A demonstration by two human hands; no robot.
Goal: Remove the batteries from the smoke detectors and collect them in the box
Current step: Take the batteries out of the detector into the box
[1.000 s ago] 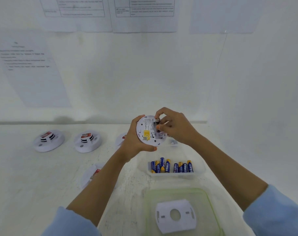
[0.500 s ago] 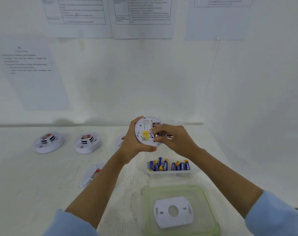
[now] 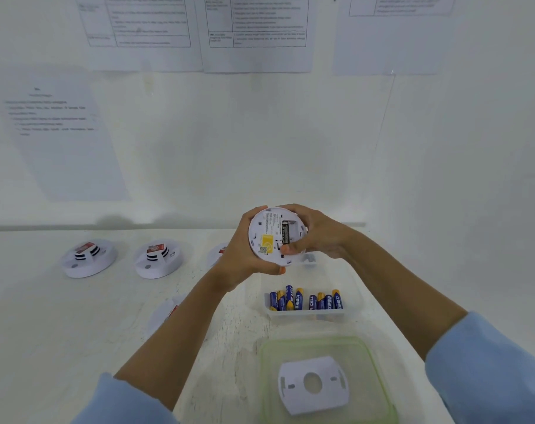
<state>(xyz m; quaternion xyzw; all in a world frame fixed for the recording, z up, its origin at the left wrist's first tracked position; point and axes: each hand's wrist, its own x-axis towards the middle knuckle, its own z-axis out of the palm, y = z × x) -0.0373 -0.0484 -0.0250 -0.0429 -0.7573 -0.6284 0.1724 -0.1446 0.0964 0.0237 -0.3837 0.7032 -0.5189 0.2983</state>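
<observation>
A white counter against a white wall hung with printed sheets carries the work. Both forearms, in light blue sleeves, reach forward from the lower corners and meet at the centre, raised above the counter. The left hand cups a round white smoke detector from its left edge, thumb under the lower rim; the right hand wraps the right edge, thumb pressed on the detector's back, both grips closed on it. The detector is tipped up with its back facing the camera, a yellow label low on the left. One battery sits in the open compartment, its long axis running top to bottom, just left of the right thumb and between the two hands. Directly below, a clear box holds blue-and-yellow batteries leaning against its near wall. Nearer the camera lies a green-rimmed lid carrying a white mounting plate. Two more detectors rest face up on the left of the counter, well apart from the hands; others are partly hidden behind the left arm.
</observation>
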